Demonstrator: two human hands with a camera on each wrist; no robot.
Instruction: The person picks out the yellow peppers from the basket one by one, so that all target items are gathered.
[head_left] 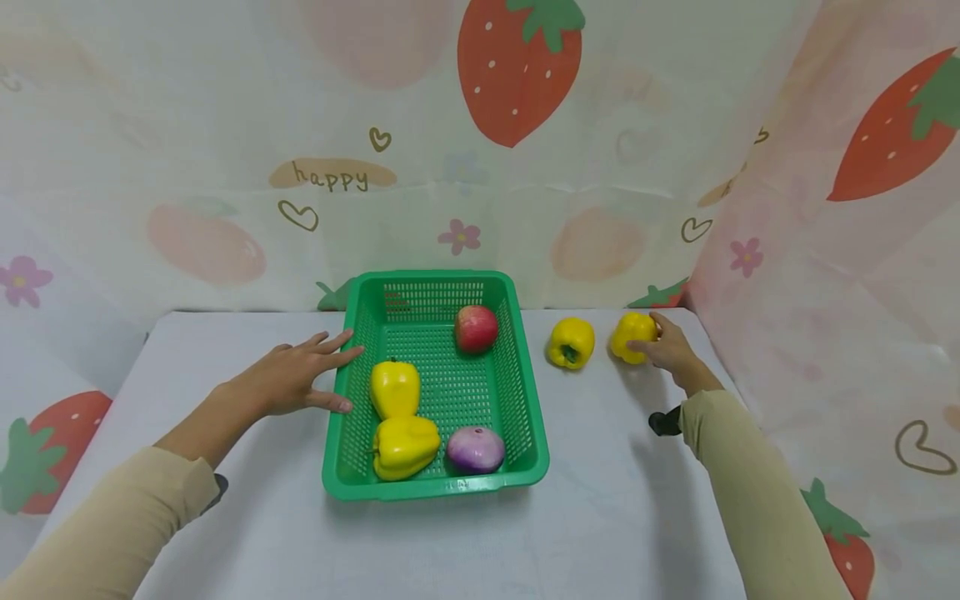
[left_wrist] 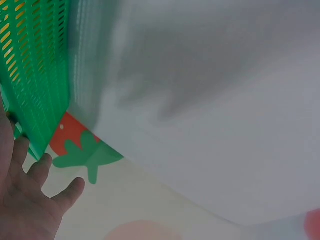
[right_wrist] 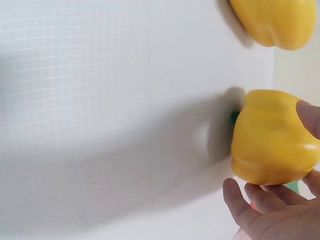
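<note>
My right hand holds a yellow bell pepper at the table's back right, thumb on one side and fingers on the other. In the right wrist view the same bell pepper has its green stem facing away from the palm. Spread fingers of my left hand lie at the left rim of a green plastic basket. Inside it are two yellow bell peppers, one upright and one on its side, a red apple and a purple-and-white round vegetable.
Another yellow bell pepper lies between the basket and my right hand. The white-covered table ends at the back against a fruit-printed curtain, which also hangs along the right side.
</note>
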